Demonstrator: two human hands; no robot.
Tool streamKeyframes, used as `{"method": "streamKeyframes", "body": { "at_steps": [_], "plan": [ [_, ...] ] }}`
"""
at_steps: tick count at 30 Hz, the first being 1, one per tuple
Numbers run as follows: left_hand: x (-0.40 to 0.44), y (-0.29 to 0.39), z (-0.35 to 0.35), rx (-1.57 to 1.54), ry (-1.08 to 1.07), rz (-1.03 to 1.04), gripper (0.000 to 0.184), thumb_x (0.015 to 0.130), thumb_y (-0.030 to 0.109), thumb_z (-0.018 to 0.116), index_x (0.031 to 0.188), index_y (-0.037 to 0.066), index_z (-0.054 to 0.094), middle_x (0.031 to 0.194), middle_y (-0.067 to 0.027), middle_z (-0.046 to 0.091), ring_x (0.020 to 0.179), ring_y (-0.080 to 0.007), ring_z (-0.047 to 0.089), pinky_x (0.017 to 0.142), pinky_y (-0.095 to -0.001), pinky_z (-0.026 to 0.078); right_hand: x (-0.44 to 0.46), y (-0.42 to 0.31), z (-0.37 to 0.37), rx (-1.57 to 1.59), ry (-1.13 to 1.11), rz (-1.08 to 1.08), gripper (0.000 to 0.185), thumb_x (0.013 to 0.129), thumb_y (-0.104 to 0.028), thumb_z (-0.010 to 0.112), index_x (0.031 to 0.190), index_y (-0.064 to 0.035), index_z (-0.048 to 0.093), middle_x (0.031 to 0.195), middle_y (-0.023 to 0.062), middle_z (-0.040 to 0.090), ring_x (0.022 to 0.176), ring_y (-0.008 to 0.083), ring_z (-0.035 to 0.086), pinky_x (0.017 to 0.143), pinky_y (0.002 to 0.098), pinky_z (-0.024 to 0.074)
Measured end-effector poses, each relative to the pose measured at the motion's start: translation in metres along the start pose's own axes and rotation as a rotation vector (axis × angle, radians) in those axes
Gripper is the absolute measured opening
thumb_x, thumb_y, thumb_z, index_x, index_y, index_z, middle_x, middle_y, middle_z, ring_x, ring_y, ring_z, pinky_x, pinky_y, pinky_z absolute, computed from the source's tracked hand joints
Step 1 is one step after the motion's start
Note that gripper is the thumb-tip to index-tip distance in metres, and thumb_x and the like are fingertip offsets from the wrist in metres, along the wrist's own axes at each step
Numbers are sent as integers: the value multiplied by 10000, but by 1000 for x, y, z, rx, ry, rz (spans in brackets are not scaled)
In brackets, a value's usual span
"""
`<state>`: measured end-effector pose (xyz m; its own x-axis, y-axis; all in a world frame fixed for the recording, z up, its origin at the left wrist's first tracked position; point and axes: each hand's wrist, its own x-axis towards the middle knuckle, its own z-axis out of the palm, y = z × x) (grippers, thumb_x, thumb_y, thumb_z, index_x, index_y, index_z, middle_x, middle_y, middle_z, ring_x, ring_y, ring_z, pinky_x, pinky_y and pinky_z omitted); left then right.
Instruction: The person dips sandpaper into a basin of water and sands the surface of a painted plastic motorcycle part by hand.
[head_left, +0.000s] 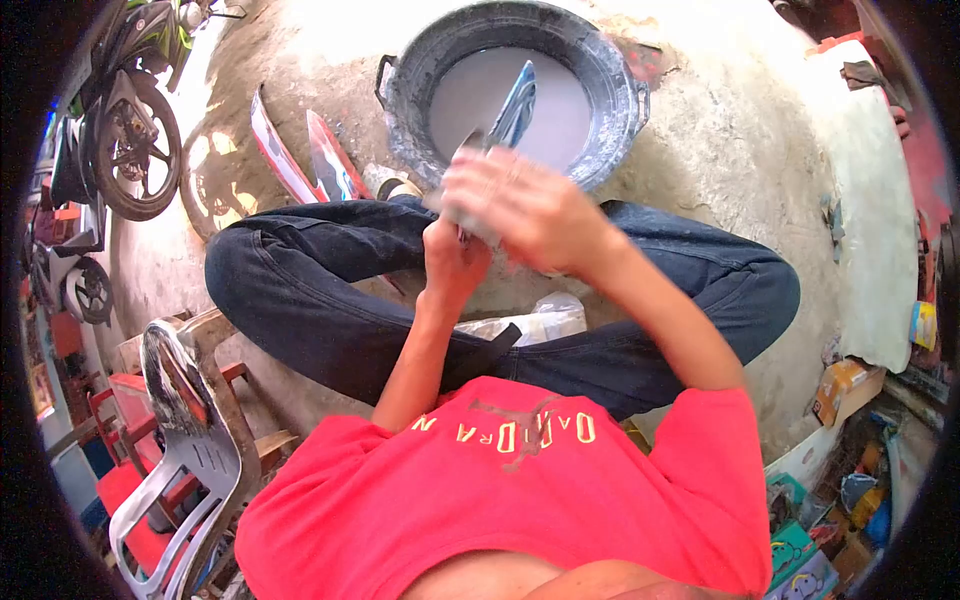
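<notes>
While a concrete floor (730, 110) spreads under the whole scene, a motorcycle (138, 145) stands at the far left, its front wheel turned toward the open ground. The person sits near, in a red shirt (510, 480) and dark trousers (310, 300), knees spread wide to left and right. Along the right side lies a long pale slab (870, 230). At the near left is a worn grey plastic chair (195, 450). A round dark tub (610, 95), smeared with grey, sits far and central just beyond the legs, holding cloudy grey liquid (565, 100). Two red-and-white panels (335, 160) (280, 145) lie on the floor left of the tub. At the right, near the slab's near end, is a cardboard box (848, 390); a whitish plastic bag (540, 322) lies between the legs. The slim blue-and-white piece (515, 105) is held upward at a slant, its pointed tip over the tub. The left hand (455, 262) is closed around its near end. Blurred, the right hand (530, 208) lies across the piece just beyond the left; whether its fingers are closed, or also hold the greyish thing (468, 222) beneath them, cannot be told.
</notes>
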<state>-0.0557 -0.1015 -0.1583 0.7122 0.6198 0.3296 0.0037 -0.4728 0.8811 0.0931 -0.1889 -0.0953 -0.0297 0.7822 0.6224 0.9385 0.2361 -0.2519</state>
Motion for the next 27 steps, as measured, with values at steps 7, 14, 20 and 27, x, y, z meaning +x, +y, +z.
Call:
{"method": "streamKeyframes", "body": {
  "at_steps": [7, 14, 20, 27],
  "plan": [
    [-5, -1, 5, 32, 17, -14, 169, 902, 0, 597, 1070, -23, 600, 731, -171, 636, 662, -291, 698, 586, -343, 513, -6, 13, 1, 10, 28, 170, 419, 798, -6, 588, 1217, -21, 591, 1237, 160, 640, 1248, 341, 574, 1093, 482, 425],
    [5, 10, 3, -12, 26, -14, 177, 898, -3, 605, 1073, -29, 601, 756, -162, 641, 644, -256, 689, 577, -333, 508, 10, 45, -9, -124, 80, 232, 376, 842, -17, 595, 1218, -29, 598, 1258, 165, 635, 1259, 343, 567, 1094, 471, 427],
    [-4, -19, 4, 38, 73, 127, 221, 893, -8, 595, 1113, -28, 580, 766, -187, 649, 649, -319, 691, 573, -336, 507, -3, -17, 11, 37, -45, 28, 404, 856, -111, 562, 1245, -1, 584, 1281, 196, 617, 1259, 346, 568, 1084, 464, 439],
    [1, 5, 4, 16, 4, -64, 201, 899, 45, 656, 1087, -3, 602, 766, -169, 661, 668, -266, 695, 599, -339, 519, 2, 51, 2, -219, 89, 201, 400, 832, -65, 567, 1229, -31, 592, 1249, 172, 630, 1218, 371, 584, 1064, 480, 449]
  ]
}}
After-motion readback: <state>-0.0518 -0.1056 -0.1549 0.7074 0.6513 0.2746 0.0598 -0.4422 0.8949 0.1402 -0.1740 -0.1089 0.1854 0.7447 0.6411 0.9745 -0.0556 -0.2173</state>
